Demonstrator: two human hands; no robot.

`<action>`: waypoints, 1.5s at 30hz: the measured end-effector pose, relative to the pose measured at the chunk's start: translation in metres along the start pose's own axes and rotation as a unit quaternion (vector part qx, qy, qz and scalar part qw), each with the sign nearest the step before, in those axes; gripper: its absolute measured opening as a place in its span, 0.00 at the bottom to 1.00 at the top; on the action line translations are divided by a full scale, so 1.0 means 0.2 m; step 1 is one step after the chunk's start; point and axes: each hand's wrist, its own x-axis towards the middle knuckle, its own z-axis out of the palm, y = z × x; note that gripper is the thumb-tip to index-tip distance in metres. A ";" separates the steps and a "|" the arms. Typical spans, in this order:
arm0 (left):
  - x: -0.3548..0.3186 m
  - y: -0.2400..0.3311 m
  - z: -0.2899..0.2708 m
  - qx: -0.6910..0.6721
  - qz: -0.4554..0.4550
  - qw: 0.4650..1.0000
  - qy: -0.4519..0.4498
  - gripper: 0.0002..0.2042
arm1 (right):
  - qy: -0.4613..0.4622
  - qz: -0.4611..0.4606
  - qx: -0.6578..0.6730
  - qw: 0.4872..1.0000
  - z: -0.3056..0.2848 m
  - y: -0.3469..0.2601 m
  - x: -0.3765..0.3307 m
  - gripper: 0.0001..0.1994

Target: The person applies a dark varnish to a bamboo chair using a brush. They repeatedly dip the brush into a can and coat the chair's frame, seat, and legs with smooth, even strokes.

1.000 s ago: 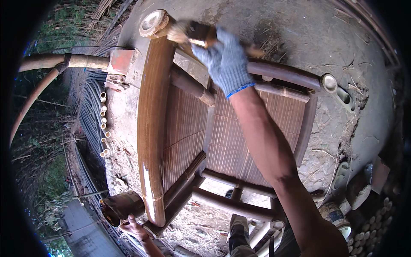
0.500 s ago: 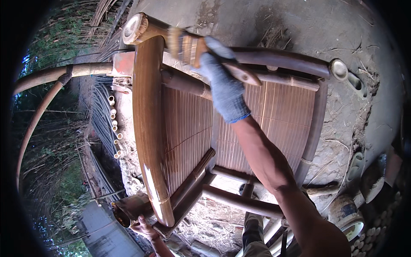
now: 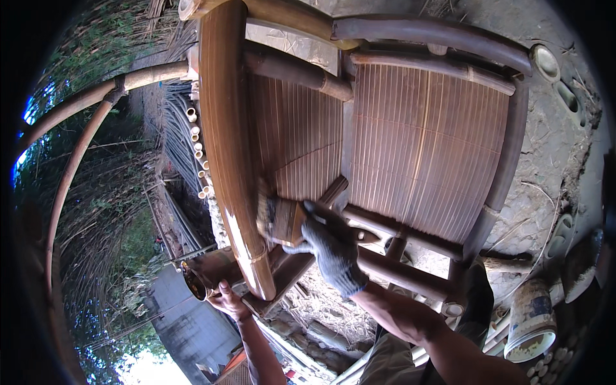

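Note:
My right hand (image 3: 332, 249), in a grey glove, grips a wide flat brush (image 3: 285, 222) with a wooden handle. Its blurred bristles are beside the lower part of a broad brown bamboo armrest (image 3: 224, 122); whether they touch it I cannot tell. The armrest belongs to a bamboo chair with slatted panels (image 3: 430, 147) and dark pole framing. Bare, my left hand (image 3: 230, 301) holds a brown cylindrical pot (image 3: 212, 271) below the armrest's near end. The pot is tilted with its mouth to the left, and its rim looks stained dark.
A stained white bucket (image 3: 531, 321) lies at the lower right. Cut bamboo poles (image 3: 192, 131) are stacked left of the chair, near a curved bamboo frame (image 3: 83, 106). My legs (image 3: 398, 359) are under the chair's near side.
My right hand has brought the brush from the chair's far top rail down toward the armrest's near end. The view has shifted, so the chair sits higher. My left hand still holds the pot.

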 end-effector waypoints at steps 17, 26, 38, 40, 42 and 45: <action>0.02 0.12 0.14 -0.090 0.036 0.995 0.034 0.29 | -0.105 -0.315 -0.180 0.926 0.46 -0.65 0.59 0.21; 0.01 0.17 0.18 -0.203 0.031 0.978 0.044 0.38 | -0.437 -0.349 -0.499 0.662 0.04 -0.17 0.13 0.10; 0.09 0.05 0.21 -0.164 0.105 0.967 0.162 0.49 | -0.575 -0.577 -0.568 0.121 -0.41 0.23 -0.20 0.10; 0.06 0.09 0.21 -0.164 0.087 0.966 0.179 0.50 | -0.581 -0.570 -0.576 0.078 -0.47 0.20 -0.15 0.09; 0.08 0.07 0.22 -0.170 0.099 0.959 0.203 0.49 | -0.576 -0.551 -0.602 0.042 -0.46 0.10 -0.14 0.10; 0.07 -0.07 0.04 -0.232 0.136 0.949 0.166 0.44 | -0.559 -0.458 -0.685 0.094 -0.46 -0.04 -0.20 0.14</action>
